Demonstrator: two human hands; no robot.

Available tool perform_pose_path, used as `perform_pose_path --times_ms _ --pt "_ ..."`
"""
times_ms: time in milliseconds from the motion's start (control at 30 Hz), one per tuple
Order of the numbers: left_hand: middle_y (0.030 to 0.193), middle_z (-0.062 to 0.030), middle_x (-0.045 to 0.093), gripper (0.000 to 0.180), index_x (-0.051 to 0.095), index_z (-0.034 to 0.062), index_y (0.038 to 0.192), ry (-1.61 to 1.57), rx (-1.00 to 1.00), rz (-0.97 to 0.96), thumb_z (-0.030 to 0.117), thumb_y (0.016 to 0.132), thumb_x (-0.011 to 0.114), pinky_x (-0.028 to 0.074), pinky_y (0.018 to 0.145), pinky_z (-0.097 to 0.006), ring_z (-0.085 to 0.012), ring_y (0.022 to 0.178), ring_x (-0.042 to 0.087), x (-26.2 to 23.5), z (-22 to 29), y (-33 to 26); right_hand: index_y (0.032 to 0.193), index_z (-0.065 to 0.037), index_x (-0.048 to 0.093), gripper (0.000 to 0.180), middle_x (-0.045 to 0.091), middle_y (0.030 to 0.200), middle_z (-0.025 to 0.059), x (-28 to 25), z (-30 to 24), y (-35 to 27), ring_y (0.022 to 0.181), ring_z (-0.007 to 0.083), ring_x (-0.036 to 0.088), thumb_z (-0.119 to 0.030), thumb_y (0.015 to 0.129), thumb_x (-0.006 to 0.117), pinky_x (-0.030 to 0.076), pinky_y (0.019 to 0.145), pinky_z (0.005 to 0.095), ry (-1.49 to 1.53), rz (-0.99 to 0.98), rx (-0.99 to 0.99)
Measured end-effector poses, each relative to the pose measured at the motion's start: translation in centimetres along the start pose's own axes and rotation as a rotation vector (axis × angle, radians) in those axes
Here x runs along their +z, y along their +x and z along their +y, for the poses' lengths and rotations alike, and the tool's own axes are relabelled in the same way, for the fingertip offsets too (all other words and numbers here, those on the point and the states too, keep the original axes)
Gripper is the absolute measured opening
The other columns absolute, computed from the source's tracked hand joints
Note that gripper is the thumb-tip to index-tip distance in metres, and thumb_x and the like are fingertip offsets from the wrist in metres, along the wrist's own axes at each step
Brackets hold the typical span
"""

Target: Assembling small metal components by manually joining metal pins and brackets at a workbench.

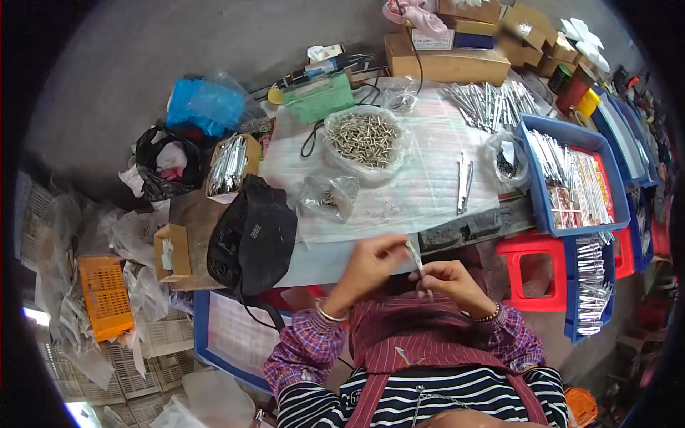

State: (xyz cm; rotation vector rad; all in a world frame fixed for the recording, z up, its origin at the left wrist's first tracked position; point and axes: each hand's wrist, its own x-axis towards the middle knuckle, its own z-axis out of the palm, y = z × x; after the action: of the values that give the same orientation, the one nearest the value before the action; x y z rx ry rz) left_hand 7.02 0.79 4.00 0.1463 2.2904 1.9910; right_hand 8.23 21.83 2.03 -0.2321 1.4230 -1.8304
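My right hand [454,287] is closed around a slim silvery metal strip [416,261], which stands nearly upright over my lap at the table's near edge. Close by its top end is my left hand [368,272], slightly blurred, with fingers bent together; whatever they pinch is too small to make out. Beyond my hands a clear bag [330,200] of small metal parts lies on the table, with a few tiny pieces [383,212] beside it. Farther back sits a large plastic-lined bowl of metal pins [362,140]. A pair of metal strips [464,184] lies to the right.
A blue tray [621,201] of metal strips and a bag of dark small parts [508,164] stand right, above a red stool [531,272]. More strips [492,105] are heaped behind. A black bag [257,235], a carton of strips [228,167] and a power screwdriver [321,68] are left.
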Motion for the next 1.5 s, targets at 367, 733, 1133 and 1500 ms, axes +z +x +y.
perform_pose_path --times_ms 367,733,1133,1500 --pt "0.085 -0.0195 0.054 0.01 0.057 -0.0049 0.079 1.149 0.15 0.417 0.002 0.072 0.056 0.042 0.073 -0.046 -0.0394 0.082 0.053 -9.1 -5.9 6.2 0.102 0.001 0.055 0.016 0.06 0.08 0.0034 -3.5 -0.5 -0.7 0.07 0.0089 0.057 -0.009 0.09 0.054 0.045 0.063 0.0213 0.085 0.256 -0.109" --pt "0.082 -0.0175 0.056 0.011 0.058 -0.0025 0.081 0.958 0.149 0.444 0.0 0.072 0.053 0.043 0.069 -0.043 -0.0379 0.079 0.054 -9.9 -5.2 5.7 0.095 0.001 0.056 0.011 0.055 0.07 0.0024 -4.0 -5.3 7.0 0.061 0.006 0.05 -0.003 0.085 0.054 0.04 0.055 0.0206 -0.586 0.379 -0.139" --pt "0.083 -0.0182 0.057 0.012 0.057 -0.0022 0.084 0.98 0.183 0.451 0.0 0.073 0.052 0.043 0.069 -0.043 -0.038 0.08 0.055 -9.4 -5.1 5.8 0.075 0.0 0.056 0.007 0.056 0.078 0.0144 -4.3 -4.2 16.6 0.069 0.0355 0.057 -0.003 0.07 0.06 0.046 0.061 0.0423 -1.294 0.53 -0.547" --pt "0.08 -0.0194 0.061 0.01 0.057 -0.0002 0.085 1.029 0.192 0.457 0.004 0.078 0.052 0.044 0.064 -0.042 -0.0386 0.075 0.058 -9.2 -4.6 5.9 0.081 -0.001 0.06 0.009 0.054 0.067 0.014 -2.8 -7.1 10.4 0.062 0.018 0.057 -0.006 0.074 0.062 0.044 0.056 0.0314 -0.838 0.45 -0.485"
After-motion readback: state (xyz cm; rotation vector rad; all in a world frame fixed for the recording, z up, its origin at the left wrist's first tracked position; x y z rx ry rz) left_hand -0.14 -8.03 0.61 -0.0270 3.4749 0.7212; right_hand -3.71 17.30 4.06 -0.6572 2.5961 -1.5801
